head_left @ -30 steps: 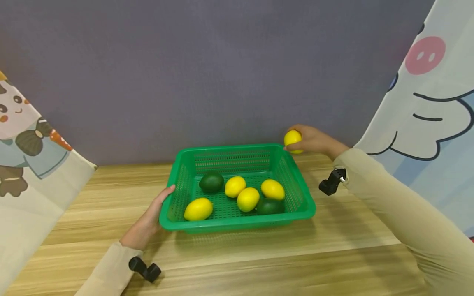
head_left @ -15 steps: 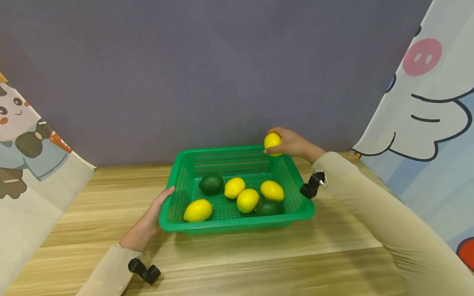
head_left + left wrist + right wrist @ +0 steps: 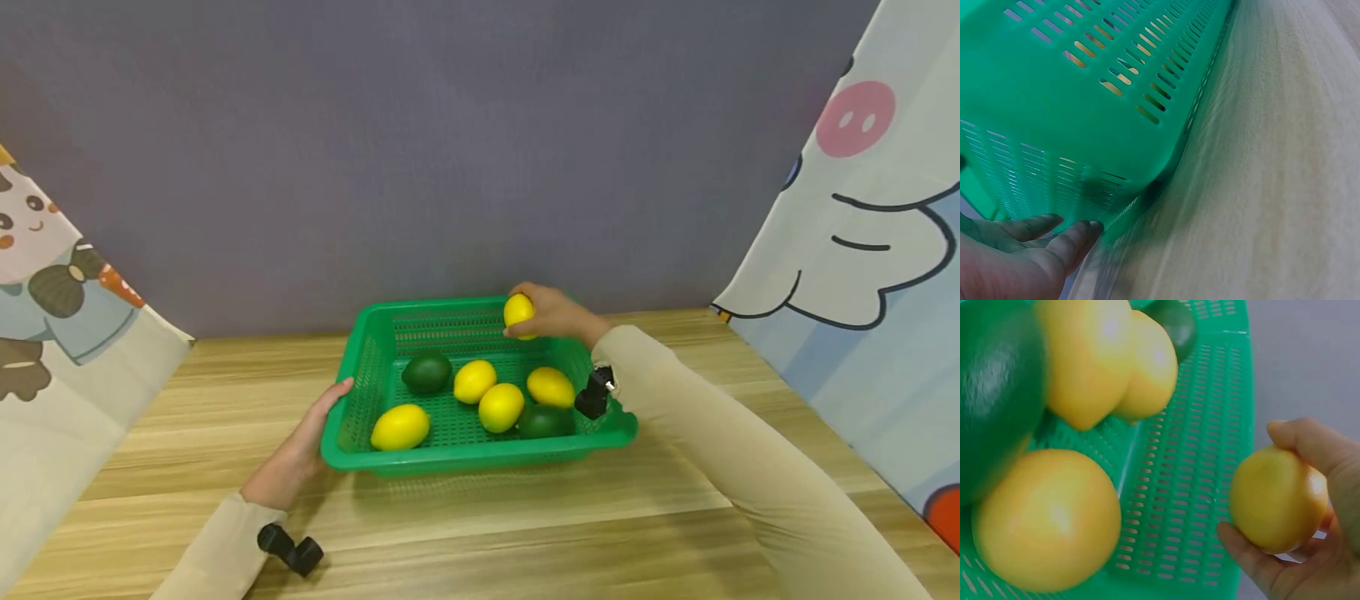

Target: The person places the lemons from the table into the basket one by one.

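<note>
A lemon [image 3: 519,314] is held in my right hand [image 3: 557,313], over the back right of a green plastic basket [image 3: 480,457]. In the right wrist view thumb and fingers curl round that lemon [image 3: 1277,499] beside the basket's slotted wall. Inside the basket lie several more lemons, one lemon [image 3: 401,427] at the front left, and two dark green avocado-like fruits, one green fruit [image 3: 427,372] at the back and another green fruit [image 3: 546,422] at the front right. My left hand [image 3: 306,433] holds the basket's left side, thumb over the rim, fingers [image 3: 1072,244] against the outer wall.
The basket stands on a wood-grain table [image 3: 525,533], close to a grey backdrop [image 3: 450,150]. Cartoon-printed cloths hang at both sides, a left cloth [image 3: 67,433] and a right cloth [image 3: 885,333]. Each wrist carries a small black camera mount [image 3: 291,550].
My right hand has carried the lemon leftward and slightly down, from outside the basket's back right corner to over its inside. My left hand and the basket stay in place.
</note>
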{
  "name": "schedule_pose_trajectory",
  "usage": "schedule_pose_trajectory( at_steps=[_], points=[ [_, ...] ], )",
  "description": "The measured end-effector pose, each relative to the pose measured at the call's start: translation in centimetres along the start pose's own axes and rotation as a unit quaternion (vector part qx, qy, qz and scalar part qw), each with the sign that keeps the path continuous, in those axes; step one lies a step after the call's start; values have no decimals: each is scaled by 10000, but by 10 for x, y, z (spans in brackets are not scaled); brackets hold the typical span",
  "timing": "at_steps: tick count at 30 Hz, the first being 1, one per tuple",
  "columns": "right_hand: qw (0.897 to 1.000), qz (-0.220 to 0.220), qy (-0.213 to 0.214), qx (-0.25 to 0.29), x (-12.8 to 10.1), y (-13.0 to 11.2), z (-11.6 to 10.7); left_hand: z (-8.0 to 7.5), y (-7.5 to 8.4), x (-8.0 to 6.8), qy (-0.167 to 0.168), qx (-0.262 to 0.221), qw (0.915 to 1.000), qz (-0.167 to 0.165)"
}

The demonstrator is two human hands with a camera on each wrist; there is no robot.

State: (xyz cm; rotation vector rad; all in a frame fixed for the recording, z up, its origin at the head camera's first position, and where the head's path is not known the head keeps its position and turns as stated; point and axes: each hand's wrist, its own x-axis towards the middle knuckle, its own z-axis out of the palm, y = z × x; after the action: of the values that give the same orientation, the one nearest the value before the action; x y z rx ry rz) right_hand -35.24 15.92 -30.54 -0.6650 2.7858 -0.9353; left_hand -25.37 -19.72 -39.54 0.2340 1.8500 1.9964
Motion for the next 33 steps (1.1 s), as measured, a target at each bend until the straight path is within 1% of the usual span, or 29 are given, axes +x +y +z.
schedule_pose_trajectory(
  at_steps=[4,9,15,23,30,33],
  points=[
    [9992,99,-308,-240,9,0,13,-2,0,-1,-13,-1,10000,28],
    [9951,254,-733,-617,14,1,28,-1,-1,-1,-33,-44,10000,6],
    [9911,295,-985,-845,14,6,41,-1,-1,-1,-34,-119,9999,0],
    [9906,476,-1035,-754,13,12,51,-1,1,0,46,-30,10000,-32],
    [9862,705,-1337,-676,12,10,60,1,1,0,129,-59,9999,-92],
    [9852,776,-1355,-709,13,11,62,2,2,0,144,-86,9998,-118]
  ],
)
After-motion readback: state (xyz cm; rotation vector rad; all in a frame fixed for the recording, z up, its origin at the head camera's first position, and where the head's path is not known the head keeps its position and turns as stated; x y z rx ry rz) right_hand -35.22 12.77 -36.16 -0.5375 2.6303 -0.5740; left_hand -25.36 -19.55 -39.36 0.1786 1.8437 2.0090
